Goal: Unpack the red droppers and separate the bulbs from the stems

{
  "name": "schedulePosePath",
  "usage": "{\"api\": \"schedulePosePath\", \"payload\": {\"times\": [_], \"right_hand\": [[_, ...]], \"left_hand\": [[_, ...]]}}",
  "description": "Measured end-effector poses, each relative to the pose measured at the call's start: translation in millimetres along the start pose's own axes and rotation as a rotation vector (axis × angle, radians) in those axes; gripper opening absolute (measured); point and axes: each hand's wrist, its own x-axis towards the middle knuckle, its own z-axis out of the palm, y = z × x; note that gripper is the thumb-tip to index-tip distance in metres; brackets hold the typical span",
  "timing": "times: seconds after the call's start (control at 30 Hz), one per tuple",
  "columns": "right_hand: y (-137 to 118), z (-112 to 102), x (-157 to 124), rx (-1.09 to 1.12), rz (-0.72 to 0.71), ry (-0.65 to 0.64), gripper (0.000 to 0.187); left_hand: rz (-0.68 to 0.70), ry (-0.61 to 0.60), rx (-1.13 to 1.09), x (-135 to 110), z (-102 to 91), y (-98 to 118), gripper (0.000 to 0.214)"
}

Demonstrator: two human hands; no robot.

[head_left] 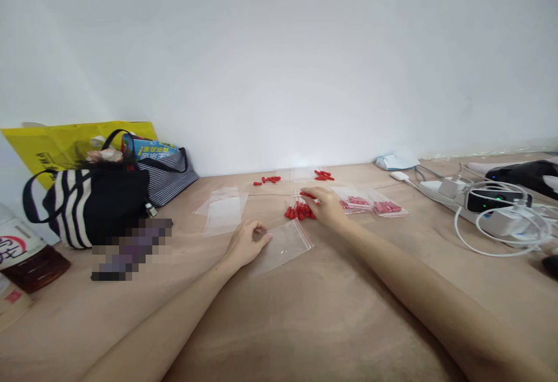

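Three loose red clusters [300, 212]; my right hand [326, 206] pinches one red piece [307, 195]. One clear bag [283, 247], red-striped edge, by my left hand [246, 243]; can't tell its grip.

Clear bag [285, 247] flat, slanted; red-tipped pieces [300, 212] clustered beyond

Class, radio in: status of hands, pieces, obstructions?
Left hand at clear bag. Right hand at red-tipped pieces. Filled bags lie just right; nothing visibly blocking.

Clear zip bag [283, 246]: thin, glossy plastic. Counter [331, 318]: smooth wood, faint sheen. Black handbag [117, 196]: matt cloth.
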Motion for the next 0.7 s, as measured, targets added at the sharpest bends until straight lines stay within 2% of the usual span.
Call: {"api": "schedulePosePath", "payload": {"times": [0.13, 0.23, 0.33, 0.43, 0.5, 0.6, 0.7], "right_hand": [[-1.6, 23.0, 3.0, -0.340, -0.298, -0.273, 0.025], [-0.6, 28.6, 1.3, -0.462, -0.394, -0.392, 0.025], [-1.5, 30.0, -1.5, -0.508, -0.428, -0.456, 0.027], [-4.3, 30.5, -3.8, -0.530, -0.418, -0.495, 0.026], [-6.6, 30.0, -4.9, -0.529, -0.409, -0.497, 0.027], [-10.5, 26.7, -6.7, -0.531, -0.403, -0.460, 0.029], [-13.8, 20.1, -10.6, -0.529, -0.399, -0.407, 0.028]], "left_hand": [[-0.033, -0.116, 0.008, -1.2, -7.8, -3.5, 0.021], [-0.013, -0.143, -0.024, 0.8, -19.4, -15.9, 0.021], [-0.101, 0.006, -0.082, 8.8, -34.9, -36.9, 0.021], [-0.278, 0.251, -0.070, 19.6, -49.1, -59.6, 0.021], [-0.406, 0.351, 0.000, 25.6, -54.5, -72.6, 0.020], [-0.563, 0.370, 0.166, 29.7, -55.5, -86.0, 0.021], [-0.634, 0.370, 0.280, 26.5, -52.7, -89.2, 0.023]]}}
